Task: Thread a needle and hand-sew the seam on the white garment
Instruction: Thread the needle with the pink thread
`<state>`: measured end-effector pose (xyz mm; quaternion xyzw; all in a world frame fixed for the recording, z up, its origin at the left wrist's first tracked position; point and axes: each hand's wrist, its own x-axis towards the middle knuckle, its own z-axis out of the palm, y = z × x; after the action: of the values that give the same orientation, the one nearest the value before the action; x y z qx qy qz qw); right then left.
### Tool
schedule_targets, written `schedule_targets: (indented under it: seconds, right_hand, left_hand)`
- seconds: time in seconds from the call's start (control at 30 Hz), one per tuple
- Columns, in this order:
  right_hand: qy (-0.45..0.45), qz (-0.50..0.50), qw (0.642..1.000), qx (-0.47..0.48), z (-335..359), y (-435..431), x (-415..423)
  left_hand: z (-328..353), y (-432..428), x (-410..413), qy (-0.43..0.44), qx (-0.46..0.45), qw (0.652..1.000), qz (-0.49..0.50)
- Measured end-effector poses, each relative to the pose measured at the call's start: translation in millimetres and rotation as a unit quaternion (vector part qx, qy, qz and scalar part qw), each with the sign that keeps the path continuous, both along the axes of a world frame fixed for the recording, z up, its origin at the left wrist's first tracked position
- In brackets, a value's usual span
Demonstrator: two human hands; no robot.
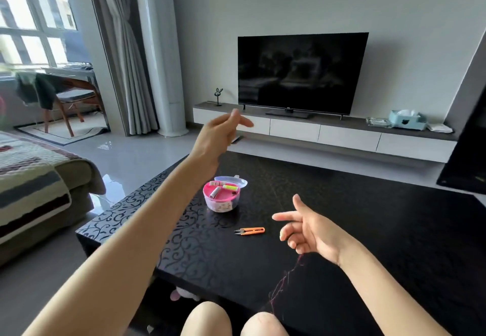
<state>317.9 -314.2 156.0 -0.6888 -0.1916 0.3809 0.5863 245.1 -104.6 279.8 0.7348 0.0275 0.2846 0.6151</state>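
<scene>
We see the left grip (223, 128) raised, fingertips pressed together (on what, we cannot tell); the right grip (307, 230) spreads loosely above the counter (368, 217), red thread (285, 283) trailing beneath it.

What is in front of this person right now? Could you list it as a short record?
setting: black table in a living room
left hand: raised, fingertips together; blurred, hold unclear
right hand: above the table, thumb and forefinger out, other fingers curled
red thread: trails down from under the right hand
sewing box: pink, open, spools inside
snips: orange, lying on the table near the box
not seen: white garment, needle
</scene>
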Motion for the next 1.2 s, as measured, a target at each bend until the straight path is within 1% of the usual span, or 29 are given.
schedule_targets:
  seconds: [0.1, 0.27, 0.37, 0.43, 0.5, 0.57, 0.63, 0.7, 0.77, 0.83, 0.87, 0.93, 1.0, 1.07, 1.13, 1.2]
  right_hand:
    - [0.020, 0.000, 0.999, -0.036, -26.8, -7.5, 12.1]
    - [0.055, 0.000, 0.997, -0.063, -66.4, -16.3, 21.5]
    - [0.045, -0.014, 0.993, -0.111, -84.0, -22.4, 25.4]
    - [0.022, -0.033, 0.988, -0.151, -92.7, -28.7, 26.5]
    - [-0.014, -0.072, 0.978, -0.193, -100.8, -34.6, 28.6]
    - [-0.083, -0.131, 0.959, -0.237, -102.5, -37.6, 30.0]
    - [-0.204, -0.161, 0.920, -0.293, -95.8, -36.0, 34.7]
    - [-0.310, -0.163, 0.883, -0.313, -72.7, -26.6, 39.1]
    - [-0.401, -0.185, 0.846, -0.298, -39.9, -11.5, 42.3]
    - [-0.486, -0.224, 0.802, -0.264, -6.7, 2.3, 46.1]
    - [-0.509, -0.238, 0.793, -0.236, 9.6, 7.7, 46.2]
    - [-0.522, -0.248, 0.800, -0.163, 41.0, 15.1, 44.1]
    - [-0.515, -0.237, 0.821, -0.073, 72.4, 20.3, 39.0]
    - [-0.496, -0.198, 0.845, 0.013, 102.1, 26.8, 31.6]
    - [-0.498, -0.166, 0.850, 0.048, 123.2, 35.6, 26.1]
    - [-0.526, -0.150, 0.837, 0.036, 133.7, 44.7, 23.8]
  left_hand:
    - [14.9, 12.0, 8.2, 0.001, -0.027, 1.000, 0.005]
    - [32.5, 21.7, 23.8, 0.011, -0.080, 0.997, 0.016]
    - [39.9, 23.1, 31.9, 0.017, -0.081, 0.996, 0.032]
    - [43.8, 23.1, 36.2, 0.020, -0.081, 0.996, 0.044]
    - [45.6, 21.5, 39.3, 0.027, -0.073, 0.995, 0.061]
    - [45.4, 17.6, 42.0, 0.047, -0.040, 0.995, 0.084]
    - [41.7, 12.6, 44.2, 0.072, 0.004, 0.993, 0.099]
    - [36.5, 6.4, 46.1, 0.084, 0.047, 0.991, 0.089]
    - [30.9, -1.1, 45.7, 0.091, 0.085, 0.990, 0.066]
    - [25.0, -8.9, 45.7, 0.092, 0.106, 0.989, 0.044]
    - [22.7, -11.7, 46.2, 0.093, 0.109, 0.989, 0.039]
    - [18.0, -15.3, 46.8, 0.091, 0.107, 0.990, 0.034]
    - [13.1, -18.1, 47.6, 0.092, 0.116, 0.988, 0.030]
    - [8.2, -22.4, 47.5, 0.090, 0.145, 0.985, 0.020]
    - [4.6, -27.5, 48.1, 0.085, 0.177, 0.980, 0.021]
    - [2.6, -31.8, 49.4, 0.081, 0.200, 0.976, 0.035]
